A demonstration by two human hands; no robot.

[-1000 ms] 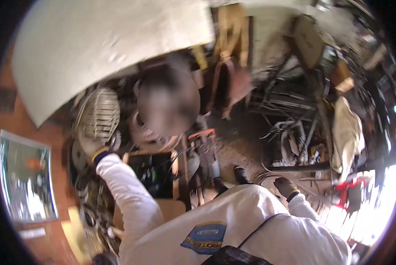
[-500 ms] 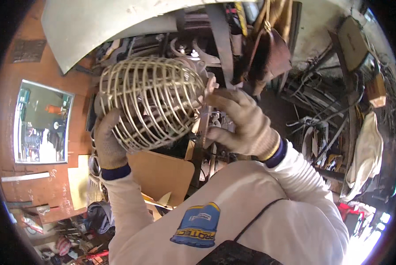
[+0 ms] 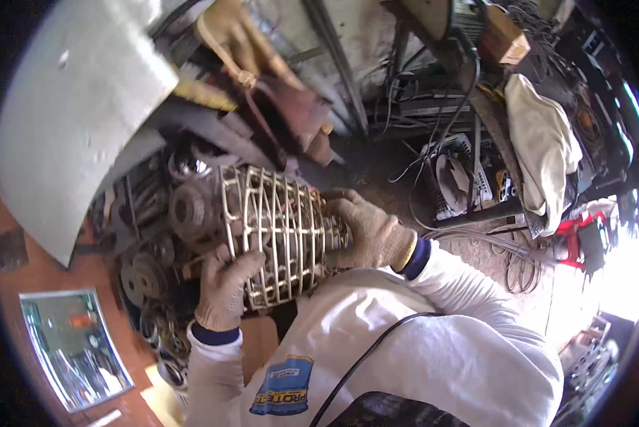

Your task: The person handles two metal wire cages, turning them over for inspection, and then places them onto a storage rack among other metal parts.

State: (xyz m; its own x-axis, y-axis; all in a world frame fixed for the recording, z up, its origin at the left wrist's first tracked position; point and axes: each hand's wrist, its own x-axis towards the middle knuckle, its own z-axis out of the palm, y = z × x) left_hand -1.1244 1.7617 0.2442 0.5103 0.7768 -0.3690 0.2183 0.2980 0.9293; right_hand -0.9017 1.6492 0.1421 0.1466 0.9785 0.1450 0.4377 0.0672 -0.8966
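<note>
In front of my chest is a brass-coloured wire cage (image 3: 285,230) of crossed bars, tilted on its side with its narrow end toward the right. My left hand (image 3: 223,286), in a tan knit glove, grips the wide rim at the lower left, thumb over the bars. The same kind of glove covers my right hand (image 3: 368,231), whose fingers close round the narrow end. Part of that end and some fingertips are hidden behind the hand. Dark metal parts show through the bars.
Rusty round machine parts (image 3: 191,213) lie just left of the cage. A large pale curved panel (image 3: 70,121) stands at the far left. Beyond hangs a brown leather-like pouch (image 3: 287,114). At the right are a cream cloth (image 3: 540,149), a crate (image 3: 458,174) and coiled cables (image 3: 515,260).
My view has swung to the right. The cage has turned and come closer to my body. My right hand, open near its narrow end before, now grips that end.
</note>
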